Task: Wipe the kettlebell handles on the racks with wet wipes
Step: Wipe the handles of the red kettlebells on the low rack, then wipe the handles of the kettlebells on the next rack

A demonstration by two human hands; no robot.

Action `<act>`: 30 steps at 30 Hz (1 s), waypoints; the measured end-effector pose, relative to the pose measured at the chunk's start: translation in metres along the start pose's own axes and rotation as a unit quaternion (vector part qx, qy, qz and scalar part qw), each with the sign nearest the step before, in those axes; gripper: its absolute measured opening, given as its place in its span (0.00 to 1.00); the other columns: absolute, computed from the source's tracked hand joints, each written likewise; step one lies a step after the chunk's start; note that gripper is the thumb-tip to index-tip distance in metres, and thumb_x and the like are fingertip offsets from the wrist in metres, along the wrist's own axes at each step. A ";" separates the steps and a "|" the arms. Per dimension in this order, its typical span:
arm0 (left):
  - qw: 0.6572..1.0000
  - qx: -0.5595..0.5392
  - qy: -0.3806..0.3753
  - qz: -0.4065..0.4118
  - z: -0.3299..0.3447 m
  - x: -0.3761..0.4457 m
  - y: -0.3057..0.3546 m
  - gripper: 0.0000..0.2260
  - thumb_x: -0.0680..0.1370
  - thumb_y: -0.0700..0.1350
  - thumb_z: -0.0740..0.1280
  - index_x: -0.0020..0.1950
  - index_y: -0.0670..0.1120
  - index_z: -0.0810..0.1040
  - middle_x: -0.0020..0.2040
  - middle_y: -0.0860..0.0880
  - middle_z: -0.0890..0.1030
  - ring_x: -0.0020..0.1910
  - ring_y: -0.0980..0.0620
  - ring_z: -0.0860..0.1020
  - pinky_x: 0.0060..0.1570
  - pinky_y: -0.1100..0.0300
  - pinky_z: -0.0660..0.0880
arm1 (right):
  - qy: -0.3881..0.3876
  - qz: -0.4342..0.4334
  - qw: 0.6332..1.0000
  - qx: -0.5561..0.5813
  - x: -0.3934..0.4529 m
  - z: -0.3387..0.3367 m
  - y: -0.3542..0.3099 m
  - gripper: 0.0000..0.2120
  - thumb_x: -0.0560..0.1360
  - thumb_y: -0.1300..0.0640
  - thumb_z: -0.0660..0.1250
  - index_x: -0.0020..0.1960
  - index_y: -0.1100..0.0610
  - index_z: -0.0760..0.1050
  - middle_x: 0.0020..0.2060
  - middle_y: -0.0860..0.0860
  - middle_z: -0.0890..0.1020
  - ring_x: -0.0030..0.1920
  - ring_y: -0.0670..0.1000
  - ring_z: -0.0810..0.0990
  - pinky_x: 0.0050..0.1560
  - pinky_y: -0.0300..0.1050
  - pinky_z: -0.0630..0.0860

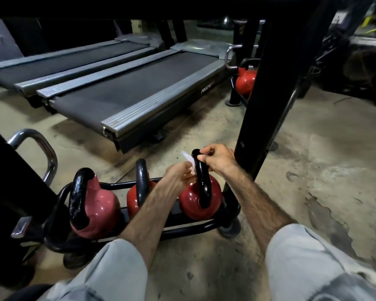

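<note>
Three red kettlebells with black handles sit in a low black rack [182, 230]. My right hand [217, 158] grips the top of the rightmost kettlebell's handle [201, 181]. My left hand [178, 173] holds a white wet wipe [188, 159] against the left side of that handle. The rightmost kettlebell [191, 203] is glossy red. The middle kettlebell [139, 192] and the pinkish left kettlebell [96, 205] stand untouched beside it.
A black rack upright [267, 101] rises just right of my hands. Treadmills [126, 92] lie on the floor beyond the rack. Another red kettlebell [245, 79] sits on a farther rack. A chrome handle [46, 153] stands at the left. Worn concrete floor [323, 170] spreads to the right.
</note>
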State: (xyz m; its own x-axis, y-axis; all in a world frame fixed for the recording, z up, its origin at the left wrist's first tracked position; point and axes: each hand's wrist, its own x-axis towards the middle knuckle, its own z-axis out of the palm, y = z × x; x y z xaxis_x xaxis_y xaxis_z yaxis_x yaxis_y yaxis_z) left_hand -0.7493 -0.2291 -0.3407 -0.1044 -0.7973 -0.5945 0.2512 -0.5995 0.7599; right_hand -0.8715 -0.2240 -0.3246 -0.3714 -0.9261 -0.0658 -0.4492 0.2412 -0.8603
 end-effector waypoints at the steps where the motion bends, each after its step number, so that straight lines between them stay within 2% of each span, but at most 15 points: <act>1: 1.000 -0.012 0.006 0.011 0.005 0.001 0.003 0.09 0.77 0.33 0.59 0.38 0.40 0.71 0.23 0.47 0.71 0.16 0.55 0.68 0.27 0.60 0.74 | 0.002 0.002 1.000 0.003 0.000 0.000 0.000 0.10 0.67 0.56 0.78 0.35 0.46 0.78 0.38 0.46 0.83 0.48 0.50 0.84 0.51 0.52 0.82; 3: 0.999 -0.030 0.022 0.025 0.014 0.017 0.002 0.05 0.76 0.35 0.60 0.41 0.39 0.74 0.28 0.46 0.73 0.19 0.53 0.72 0.22 0.63 0.73 | 0.005 0.005 1.000 0.002 0.000 0.000 0.001 0.10 0.67 0.56 0.78 0.35 0.46 0.78 0.37 0.45 0.83 0.48 0.51 0.84 0.51 0.52 0.82; 5: 0.999 -0.042 0.013 0.018 0.014 0.016 -0.004 0.03 0.75 0.36 0.63 0.43 0.39 0.76 0.30 0.46 0.74 0.22 0.52 0.73 0.23 0.63 0.73 | 0.005 0.005 1.000 -0.001 -0.001 -0.001 0.002 0.09 0.68 0.55 0.78 0.35 0.47 0.78 0.36 0.45 0.83 0.49 0.50 0.83 0.53 0.51 0.82; 8: 0.999 -0.017 -0.038 0.008 0.001 -0.014 -0.021 0.14 0.74 0.35 0.59 0.30 0.44 0.72 0.20 0.52 0.69 0.17 0.57 0.66 0.21 0.68 0.67 | 0.000 -0.004 1.000 -0.025 -0.004 -0.005 0.001 0.06 0.70 0.54 0.76 0.40 0.48 0.79 0.36 0.43 0.81 0.52 0.49 0.82 0.57 0.46 0.79; 10: 0.998 -0.003 -0.067 -0.001 -0.010 -0.023 -0.033 0.19 0.74 0.33 0.56 0.24 0.46 0.70 0.19 0.52 0.67 0.16 0.57 0.62 0.20 0.68 0.65 | -0.001 -0.009 1.000 -0.029 -0.006 -0.007 0.000 0.06 0.71 0.54 0.76 0.42 0.48 0.79 0.34 0.41 0.80 0.51 0.49 0.82 0.57 0.46 0.79; 11: 0.998 -0.008 -0.054 0.005 -0.013 -0.025 -0.035 0.19 0.74 0.32 0.56 0.24 0.45 0.70 0.19 0.51 0.67 0.16 0.57 0.62 0.19 0.69 0.64 | -0.002 -0.009 1.000 -0.027 -0.007 -0.008 -0.001 0.06 0.71 0.54 0.76 0.42 0.48 0.79 0.34 0.41 0.80 0.50 0.48 0.82 0.56 0.46 0.79; 13: 1.000 0.006 -0.010 0.022 -0.014 -0.028 -0.029 0.11 0.73 0.31 0.58 0.32 0.41 0.72 0.21 0.50 0.68 0.15 0.57 0.63 0.18 0.70 0.61 | -0.005 -0.009 0.999 -0.038 -0.009 -0.008 -0.002 0.04 0.72 0.53 0.75 0.44 0.48 0.80 0.36 0.41 0.80 0.49 0.47 0.82 0.55 0.44 0.79; 15: 0.998 0.004 0.034 0.043 -0.015 -0.027 -0.015 0.06 0.71 0.31 0.60 0.41 0.39 0.74 0.25 0.49 0.73 0.17 0.57 0.68 0.19 0.70 0.64 | -0.003 -0.009 0.998 -0.063 -0.008 -0.007 -0.002 0.05 0.72 0.51 0.74 0.47 0.47 0.80 0.38 0.41 0.81 0.49 0.47 0.81 0.53 0.41 0.77; 18: 0.998 0.021 0.013 0.059 -0.018 -0.029 0.003 0.10 0.72 0.31 0.61 0.49 0.40 0.79 0.40 0.44 0.81 0.33 0.52 0.80 0.30 0.62 0.78 | -0.004 0.003 0.995 -0.104 -0.016 -0.010 -0.008 0.06 0.74 0.51 0.71 0.50 0.46 0.81 0.49 0.46 0.84 0.52 0.49 0.81 0.54 0.42 0.77; 20: 0.997 0.058 -0.006 0.055 -0.017 -0.046 0.014 0.08 0.76 0.32 0.61 0.50 0.40 0.78 0.43 0.42 0.81 0.37 0.50 0.80 0.37 0.60 0.80 | -0.003 0.015 0.997 -0.082 -0.034 -0.017 -0.020 0.08 0.76 0.56 0.68 0.53 0.47 0.82 0.53 0.48 0.84 0.54 0.48 0.81 0.56 0.38 0.76; 22: 0.996 0.071 -0.020 0.051 -0.016 -0.071 0.029 0.07 0.77 0.33 0.61 0.46 0.40 0.78 0.40 0.43 0.81 0.36 0.51 0.80 0.39 0.59 0.79 | -0.017 -0.015 0.999 -0.037 -0.053 -0.028 -0.042 0.14 0.76 0.63 0.65 0.57 0.51 0.82 0.53 0.49 0.84 0.54 0.45 0.81 0.58 0.33 0.73; 23: 0.996 0.070 -0.027 0.042 -0.017 -0.088 0.041 0.08 0.78 0.33 0.61 0.44 0.41 0.78 0.38 0.45 0.82 0.34 0.52 0.80 0.39 0.61 0.78 | -0.035 -0.029 0.999 -0.023 -0.064 -0.037 -0.058 0.16 0.76 0.65 0.63 0.59 0.52 0.81 0.54 0.49 0.84 0.54 0.44 0.80 0.59 0.35 0.74; 26: 0.994 0.089 -0.033 0.048 -0.017 -0.137 0.069 0.11 0.79 0.32 0.59 0.42 0.41 0.77 0.30 0.52 0.82 0.30 0.57 0.80 0.34 0.66 0.77 | -0.126 -0.043 0.991 -0.026 -0.092 -0.064 -0.098 0.21 0.74 0.63 0.66 0.65 0.50 0.76 0.57 0.48 0.83 0.55 0.45 0.80 0.59 0.44 0.78; 30: 0.994 0.101 -0.021 0.024 -0.002 -0.219 0.123 0.09 0.79 0.33 0.61 0.42 0.43 0.77 0.25 0.55 0.80 0.28 0.59 0.79 0.33 0.68 0.75 | -0.174 -0.040 0.984 -0.014 -0.124 -0.116 -0.161 0.23 0.73 0.59 0.72 0.67 0.47 0.75 0.60 0.49 0.81 0.55 0.46 0.81 0.60 0.44 0.78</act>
State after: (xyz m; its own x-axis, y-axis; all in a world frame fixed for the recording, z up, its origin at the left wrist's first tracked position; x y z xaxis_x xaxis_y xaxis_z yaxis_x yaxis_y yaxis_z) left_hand -0.6935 -0.1282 -0.1176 -0.1371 -0.8253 -0.5478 0.0592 -0.5589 0.8271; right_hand -0.8474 -0.1144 -0.1192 -0.0351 -0.9846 -0.1714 -0.4898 0.1665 -0.8558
